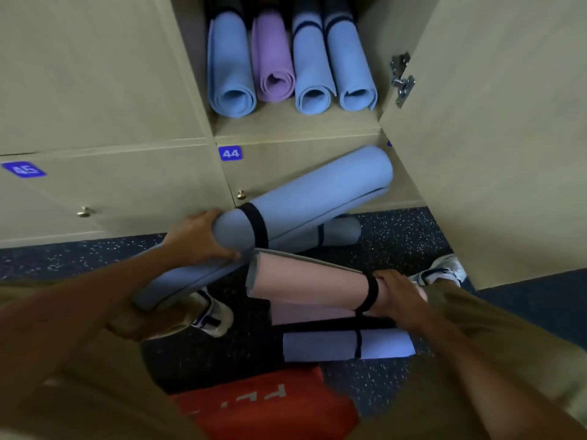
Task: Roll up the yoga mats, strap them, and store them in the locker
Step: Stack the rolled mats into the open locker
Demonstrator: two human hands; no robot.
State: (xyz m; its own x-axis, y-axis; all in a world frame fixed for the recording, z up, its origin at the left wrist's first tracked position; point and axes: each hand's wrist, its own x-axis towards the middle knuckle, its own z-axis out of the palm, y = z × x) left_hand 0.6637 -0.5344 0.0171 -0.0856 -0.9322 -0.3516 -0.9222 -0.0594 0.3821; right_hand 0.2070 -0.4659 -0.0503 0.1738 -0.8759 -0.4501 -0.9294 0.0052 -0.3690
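Left hand (198,239) grips the blue mat (286,214), right hand (397,293) clutches the pink mat (305,281); locker (295,125) already has four, so cramming could topple one.

Both hands forward, left (197,238) and right (397,293) fingers curled.

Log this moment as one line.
left hand: grips blue mat | right hand: grips pink mat | locker: open, four mats stored
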